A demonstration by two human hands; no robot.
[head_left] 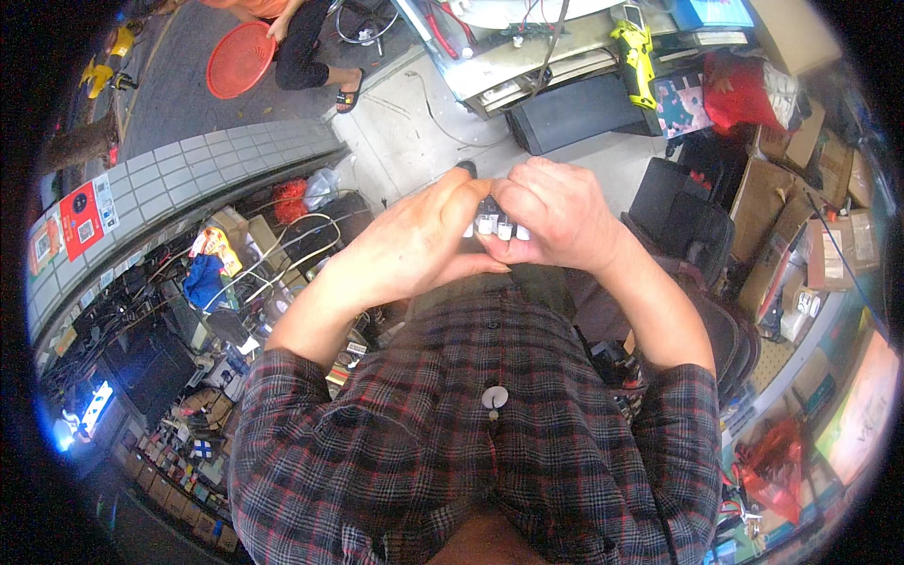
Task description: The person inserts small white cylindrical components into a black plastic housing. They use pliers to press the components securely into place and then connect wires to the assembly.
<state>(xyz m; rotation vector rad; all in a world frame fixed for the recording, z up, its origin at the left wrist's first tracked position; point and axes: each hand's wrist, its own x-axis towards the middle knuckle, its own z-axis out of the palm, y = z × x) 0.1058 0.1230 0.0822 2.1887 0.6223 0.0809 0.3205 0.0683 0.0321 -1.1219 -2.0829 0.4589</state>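
My left hand (419, 240) and my right hand (556, 212) meet in front of my chest, fingertips pressed together. Between them they hold a small dark part with several short white plugs (496, 224) sticking out below. Most of that part is hidden by my fingers. Both forearms rise from my plaid shirt sleeves at the lower edge of the picture.
A workbench (527, 52) with cables and a yellow power drill (637, 58) stands ahead. A black case (574, 113) lies on the floor below it. Cardboard boxes (800, 188) crowd the right, cluttered shelves (188, 311) the left. Another person's leg (315, 56) and a red basket (238, 58) are at top left.
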